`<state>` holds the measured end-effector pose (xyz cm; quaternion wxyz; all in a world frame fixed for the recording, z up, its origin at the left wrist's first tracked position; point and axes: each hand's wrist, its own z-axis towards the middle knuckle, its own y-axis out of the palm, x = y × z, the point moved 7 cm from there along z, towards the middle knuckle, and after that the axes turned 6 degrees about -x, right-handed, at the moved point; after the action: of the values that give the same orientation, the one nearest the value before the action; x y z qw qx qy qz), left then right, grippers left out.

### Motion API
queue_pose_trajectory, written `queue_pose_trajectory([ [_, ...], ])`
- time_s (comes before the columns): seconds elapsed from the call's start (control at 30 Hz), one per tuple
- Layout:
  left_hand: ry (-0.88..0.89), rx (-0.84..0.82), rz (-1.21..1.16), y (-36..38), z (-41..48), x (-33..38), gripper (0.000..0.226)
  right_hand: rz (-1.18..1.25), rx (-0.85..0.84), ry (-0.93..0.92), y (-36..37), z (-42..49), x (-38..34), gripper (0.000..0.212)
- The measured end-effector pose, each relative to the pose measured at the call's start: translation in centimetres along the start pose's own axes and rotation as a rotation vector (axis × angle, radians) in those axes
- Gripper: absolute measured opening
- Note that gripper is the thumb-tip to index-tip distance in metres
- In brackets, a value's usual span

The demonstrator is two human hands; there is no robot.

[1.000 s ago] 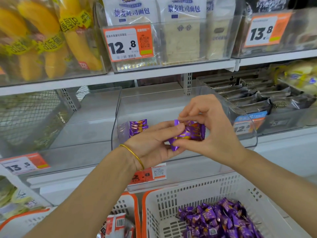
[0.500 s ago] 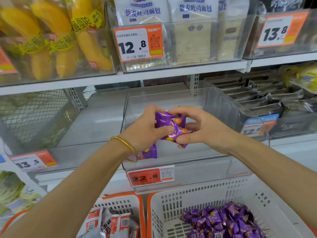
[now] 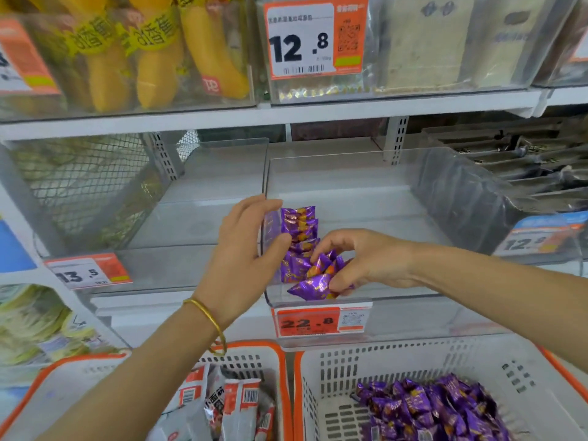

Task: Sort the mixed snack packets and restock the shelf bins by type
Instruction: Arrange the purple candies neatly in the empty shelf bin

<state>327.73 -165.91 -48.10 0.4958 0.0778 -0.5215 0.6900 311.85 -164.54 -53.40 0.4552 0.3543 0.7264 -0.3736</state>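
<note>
The right hand's point(image 3: 369, 264) fingers curl around purple packets point(image 3: 313, 286) inside the clear bin point(image 3: 451, 198); the left hand's point(image 3: 243, 253) fingers, loosely spread, rest against its left wall.

I'm looking at a white metal shelf point(image 3: 318, 114) that runs straight across my view. Behind it stand slotted white uprights point(image 3: 395, 138). Wire mesh point(image 3: 89, 186) fills the left side. Orange price tags along the fronts read 12.8 point(image 3: 315, 39), 13.5 point(image 3: 89, 272) and 22.8 point(image 3: 318, 321). The light is bright and even, with a soft glare on the clear plastic.
</note>
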Motion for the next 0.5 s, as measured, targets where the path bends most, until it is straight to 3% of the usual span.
queue_pose_trajectory([
  [0.13,-0.009,0.010,-0.148,0.6,-0.7,-1.0,0.032,-0.239,0.064,0.004,1.2,1.8,0.3,0.044],
  [0.37,0.004,-0.001,-0.141,0.9,-0.8,-1.1,0.031,-0.710,0.129,-0.053,1.1,2.4,-0.3,0.051],
  [0.5,-0.020,0.006,-0.172,0.9,-0.9,-1.3,0.035,-0.824,0.139,0.003,0.9,2.2,0.0,0.039],
])
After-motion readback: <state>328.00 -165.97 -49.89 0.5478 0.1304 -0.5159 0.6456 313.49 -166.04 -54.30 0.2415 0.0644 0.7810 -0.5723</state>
